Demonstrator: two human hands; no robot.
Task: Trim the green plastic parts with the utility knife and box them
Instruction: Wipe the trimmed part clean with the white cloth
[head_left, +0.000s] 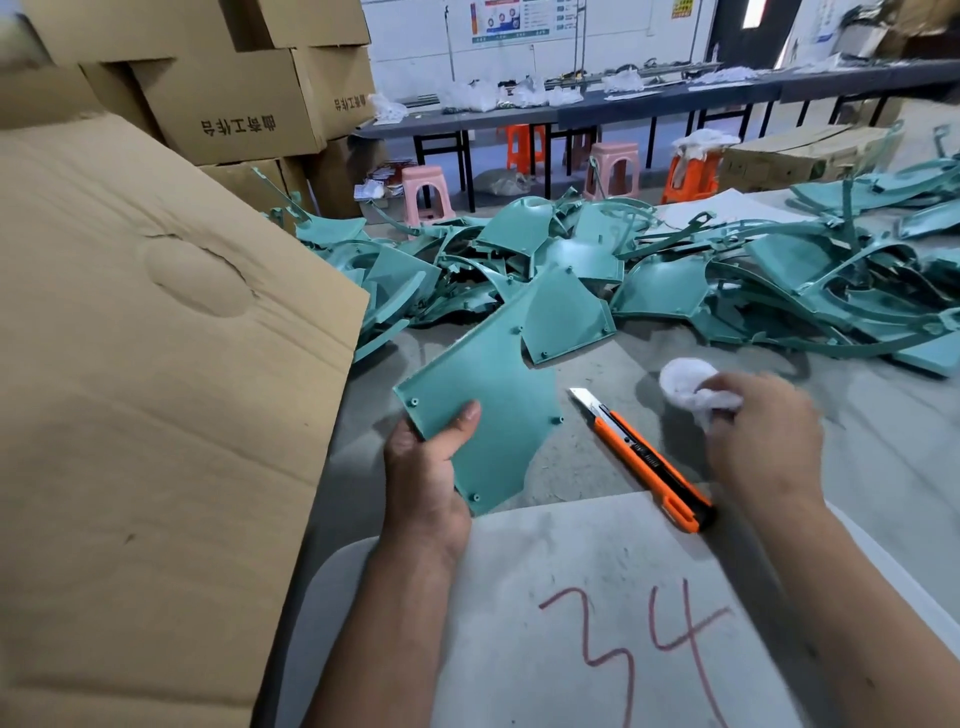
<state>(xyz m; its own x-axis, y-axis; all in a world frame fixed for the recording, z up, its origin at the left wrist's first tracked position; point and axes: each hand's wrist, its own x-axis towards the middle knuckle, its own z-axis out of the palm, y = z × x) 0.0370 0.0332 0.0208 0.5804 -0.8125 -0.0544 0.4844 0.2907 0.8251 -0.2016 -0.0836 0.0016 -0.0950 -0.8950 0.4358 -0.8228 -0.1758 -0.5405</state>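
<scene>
My left hand (428, 467) grips a flat green plastic panel (493, 395) by its lower left edge, thumb on top, holding it tilted above the table. An orange and black utility knife (644, 460) lies on the table with its blade out, pointing up and left, between my hands. My right hand (763, 431) holds a white cloth wad (691, 387) against the table, right of the knife. A big heap of green plastic parts (649, 270) covers the table behind.
A large cardboard box flap (156, 364) fills the left side, with stacked cartons (234, 104) behind it. A grey board marked "34" in red (623, 623) lies at the near edge. Stools and a long bench stand across the room.
</scene>
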